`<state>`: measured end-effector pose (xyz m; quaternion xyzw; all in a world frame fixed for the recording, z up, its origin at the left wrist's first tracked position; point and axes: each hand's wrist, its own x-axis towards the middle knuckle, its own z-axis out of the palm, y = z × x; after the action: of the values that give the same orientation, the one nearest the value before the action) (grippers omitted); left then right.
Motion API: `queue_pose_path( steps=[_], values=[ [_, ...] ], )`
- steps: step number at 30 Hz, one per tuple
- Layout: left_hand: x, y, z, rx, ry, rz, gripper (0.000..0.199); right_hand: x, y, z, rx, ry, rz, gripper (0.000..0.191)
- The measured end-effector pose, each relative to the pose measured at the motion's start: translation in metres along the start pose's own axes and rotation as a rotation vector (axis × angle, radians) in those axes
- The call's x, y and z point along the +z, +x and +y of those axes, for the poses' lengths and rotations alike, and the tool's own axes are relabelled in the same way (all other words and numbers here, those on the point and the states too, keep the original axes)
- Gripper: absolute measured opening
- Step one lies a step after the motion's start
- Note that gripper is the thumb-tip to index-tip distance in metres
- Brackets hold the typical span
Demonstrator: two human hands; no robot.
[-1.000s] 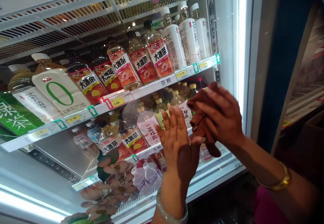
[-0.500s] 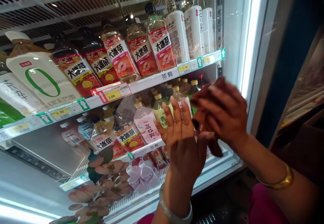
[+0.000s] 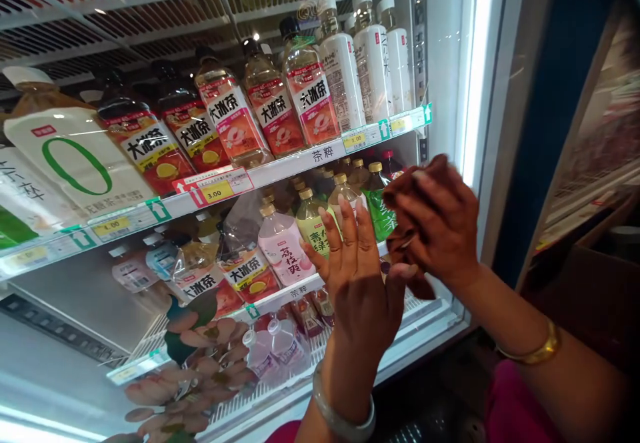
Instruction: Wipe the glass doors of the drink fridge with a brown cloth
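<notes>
Right hand [image 3: 440, 229]: fingers curled round a bunched brown cloth [image 3: 401, 188]
Cloth spot: by the left thumb, in front of the lower-shelf bottles
Left hand [image 3: 360, 279]: wide open, fingers spread, looks empty
Red-label bottles [image 3: 232, 119]: 大冰茶
Pink bottle [image 3: 286, 251]: 荔枝爽
Shelf strip [image 3: 287, 175]: 茶粹
Yellow price tag [image 3: 219, 193]: 3.00

1. Single head-worn view, looking forward and somewhat down into the drinks cooler [image 3: 443, 96].
2. Close range: brown cloth [image 3: 400, 196] right of centre, shelf edge [image 3: 287, 171] just beyond.
3. Rolled; shelf edge climbs left to right.
4. Left forearm [image 3: 345, 379] enters from bottom, right forearm [image 3: 500, 313] from lower right.
</notes>
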<state>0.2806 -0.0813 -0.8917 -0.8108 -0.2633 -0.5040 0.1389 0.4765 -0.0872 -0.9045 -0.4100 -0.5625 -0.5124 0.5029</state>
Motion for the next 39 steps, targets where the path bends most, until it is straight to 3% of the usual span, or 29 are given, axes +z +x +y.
queue_pose_path(
  steps=[2,4,6,9,12,15,18,20,22,25,28,31,35,37,39],
  values=[
    [0.007,-0.001,0.004,-0.011,0.031,0.032,0.082,-0.003,-0.001,0.013,0.15,-0.039,0.046,0.061],
    [0.016,-0.003,0.008,-0.016,0.064,0.077,0.081,-0.002,-0.001,0.004,0.236,-0.02,0.046,0.058],
    [0.025,-0.006,0.011,-0.014,0.082,0.114,0.078,0.0,-0.007,-0.018,0.21,0.044,-0.015,0.058],
    [0.034,-0.011,0.011,0.029,0.097,0.159,0.074,-0.002,-0.026,-0.035,0.022,0.111,-0.152,0.057],
    [0.035,-0.013,0.012,0.044,0.122,0.152,0.073,-0.01,-0.049,-0.007,-0.031,0.05,-0.173,0.055],
    [0.036,-0.015,0.015,0.011,0.141,0.13,0.071,-0.013,-0.063,0.03,0.222,-0.061,-0.004,0.056],
    [0.041,-0.02,0.019,-0.004,0.172,0.118,0.071,-0.008,-0.068,0.024,0.34,-0.08,0.042,0.061],
    [0.046,-0.026,0.02,0.01,0.199,0.098,0.071,-0.007,-0.07,0.001,0.286,-0.036,-0.024,0.06],
    [0.049,-0.033,0.02,0.036,0.218,0.073,0.072,-0.01,-0.074,-0.018,0.144,0.023,-0.121,0.058],
    [0.053,-0.046,0.02,0.057,0.213,0.058,0.072,-0.023,-0.081,-0.014,-0.017,0.07,-0.221,0.055],
    [0.059,-0.059,0.023,0.054,0.227,0.07,0.072,-0.031,-0.088,0.006,0.129,0.012,-0.177,0.058],
    [0.067,-0.072,0.026,0.047,0.274,0.1,0.072,-0.031,-0.091,-0.004,0.298,-0.027,-0.171,0.064],
    [0.073,-0.087,0.023,0.036,0.268,0.075,0.066,-0.032,-0.093,-0.039,0.099,0.101,-0.296,0.071],
    [0.073,-0.092,0.021,0.057,0.265,0.069,0.064,-0.036,-0.095,-0.034,0.008,0.138,-0.362,0.068],
    [0.072,-0.094,0.02,0.072,0.278,0.071,0.063,-0.041,-0.098,-0.011,0.066,0.105,-0.377,0.06]
  ],
)
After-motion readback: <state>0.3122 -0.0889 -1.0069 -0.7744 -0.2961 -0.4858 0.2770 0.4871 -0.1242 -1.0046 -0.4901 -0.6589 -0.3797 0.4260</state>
